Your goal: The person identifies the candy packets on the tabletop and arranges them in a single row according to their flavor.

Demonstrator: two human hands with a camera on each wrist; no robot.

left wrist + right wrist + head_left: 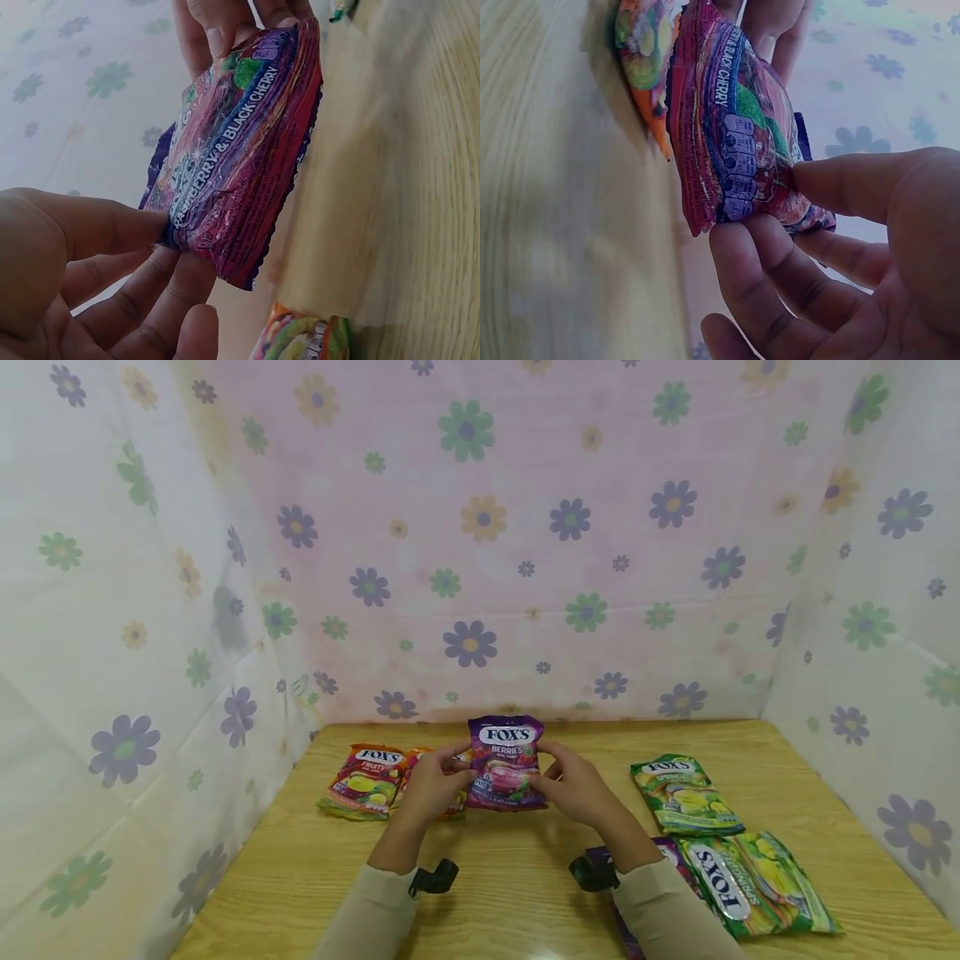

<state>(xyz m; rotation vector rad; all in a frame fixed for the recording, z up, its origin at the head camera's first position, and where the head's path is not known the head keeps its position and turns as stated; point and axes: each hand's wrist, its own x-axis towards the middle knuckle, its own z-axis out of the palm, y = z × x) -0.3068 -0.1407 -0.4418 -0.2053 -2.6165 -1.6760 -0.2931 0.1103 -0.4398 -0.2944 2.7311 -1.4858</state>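
Observation:
A purple bag of berries candy (507, 763) is held upright above the table, its printed front toward the head camera. My left hand (434, 783) pinches its left edge, thumb in front and fingers behind. On the opposite edge, my right hand (577, 785) pinches it the same way. In the left wrist view the bag's lower side (240, 172) shows the words "black cherry". The right wrist view shows the thumb pressing the bag's front (757, 142). Behind the left hand lie two orange bags of fruits candy (365, 782), one partly covered by the hand and the purple bag.
On the right of the wooden table (495, 893) lie several green bags of candy (686, 795). Another purple bag (675, 856) is partly hidden under the right forearm. Flower-patterned cloth (525, 610) walls in the back and both sides.

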